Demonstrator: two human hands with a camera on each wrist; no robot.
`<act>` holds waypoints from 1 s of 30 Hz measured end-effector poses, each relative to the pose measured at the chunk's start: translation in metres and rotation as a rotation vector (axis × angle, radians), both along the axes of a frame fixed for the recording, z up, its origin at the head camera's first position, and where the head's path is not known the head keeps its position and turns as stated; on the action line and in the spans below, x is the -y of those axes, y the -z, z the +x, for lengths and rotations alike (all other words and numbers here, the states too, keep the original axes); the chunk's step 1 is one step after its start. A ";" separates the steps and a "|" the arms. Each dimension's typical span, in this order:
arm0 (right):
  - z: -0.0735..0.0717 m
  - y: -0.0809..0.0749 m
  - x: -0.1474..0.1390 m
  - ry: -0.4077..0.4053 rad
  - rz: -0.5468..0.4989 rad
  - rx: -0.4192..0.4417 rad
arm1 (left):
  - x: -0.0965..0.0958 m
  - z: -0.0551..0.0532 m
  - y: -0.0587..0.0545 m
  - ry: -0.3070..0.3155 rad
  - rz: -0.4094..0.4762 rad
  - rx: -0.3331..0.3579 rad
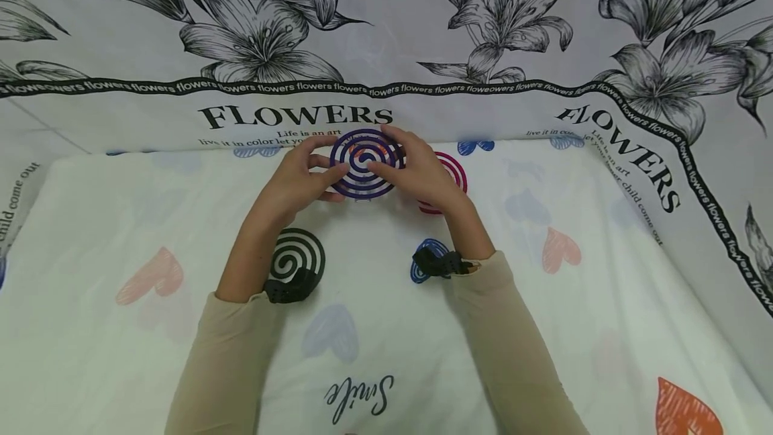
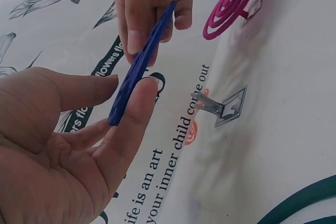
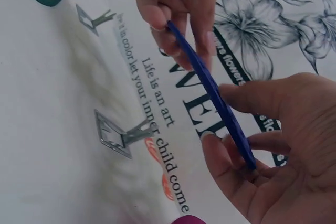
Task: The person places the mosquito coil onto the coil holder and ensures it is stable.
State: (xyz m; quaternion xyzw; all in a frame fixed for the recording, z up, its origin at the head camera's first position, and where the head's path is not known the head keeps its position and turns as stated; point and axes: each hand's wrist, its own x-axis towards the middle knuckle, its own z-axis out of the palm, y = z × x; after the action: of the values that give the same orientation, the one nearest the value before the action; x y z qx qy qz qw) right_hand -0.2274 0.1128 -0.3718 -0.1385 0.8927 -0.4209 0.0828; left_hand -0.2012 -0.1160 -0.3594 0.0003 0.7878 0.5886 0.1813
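Note:
A blue-purple spiral mosquito coil (image 1: 365,187) is held upright between both hands near the table's far side. The left hand (image 1: 296,180) grips its left edge, thumb on the near face and fingers behind. My right hand (image 1: 425,170) pinches the right edge in the same way. Both wrist views show the coil edge-on as a thin blue strip (image 2: 140,64). Beneath it stands a small metal coil stand (image 3: 115,137) with a square base and forked prong. Behind the right hand, a pink coil (image 2: 231,3) tilts on a similar stand.
A dark green coil (image 1: 317,247) lies by the left wrist, partly covered by its black strap. Near the right wrist sits a blue coil (image 1: 431,246), partly hidden. Another metal stand (image 3: 94,20) shows in the right wrist view. A white heart-patterned cloth (image 1: 386,314) covers the table.

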 end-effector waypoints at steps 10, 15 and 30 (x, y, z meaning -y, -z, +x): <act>-0.003 0.010 0.014 0.123 -0.151 -0.054 | -0.002 -0.003 0.005 -0.027 0.011 -0.009; -0.002 0.018 0.018 0.173 -0.180 -0.046 | -0.003 -0.004 0.013 -0.048 0.016 -0.016; -0.001 0.027 0.023 0.199 -0.131 -0.159 | -0.010 -0.010 0.031 -0.117 0.024 -0.049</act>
State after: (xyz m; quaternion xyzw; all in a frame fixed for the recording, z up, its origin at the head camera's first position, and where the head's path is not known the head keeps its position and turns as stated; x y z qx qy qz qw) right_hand -0.2283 0.0896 -0.3985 -0.0874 0.8763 -0.4720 -0.0397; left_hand -0.2110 -0.1063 -0.3909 -0.0293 0.7837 0.6073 0.1271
